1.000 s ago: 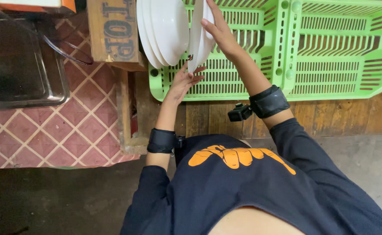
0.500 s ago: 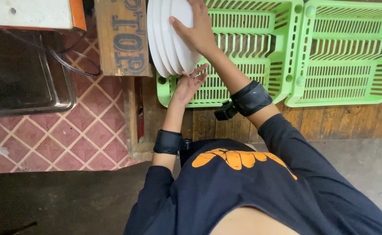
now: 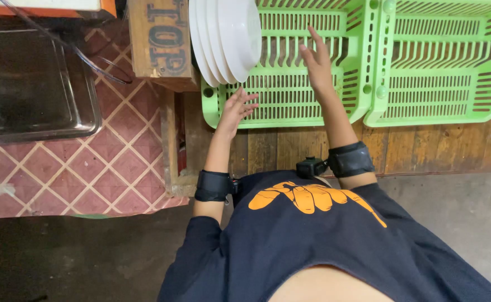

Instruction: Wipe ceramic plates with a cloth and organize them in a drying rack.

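Plates (image 3: 226,36) — white, stacked on edge at green rack's (image 3: 290,95) left end. Left hand (image 3: 235,109) below them, right hand (image 3: 316,61) beside — fingers open, empty.

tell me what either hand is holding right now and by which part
Nothing is held: the left hand and right hand are open above the green rack, apart from the white plates.

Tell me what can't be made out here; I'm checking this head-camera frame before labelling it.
- Stack of white round plates: top cut off by the head view's upper edge, so no sure count.
- Second green slatted plastic crate: right side cut off.
- Clear glass baking dish: left part cropped.
- Left hand, right hand: both open, holding nothing.
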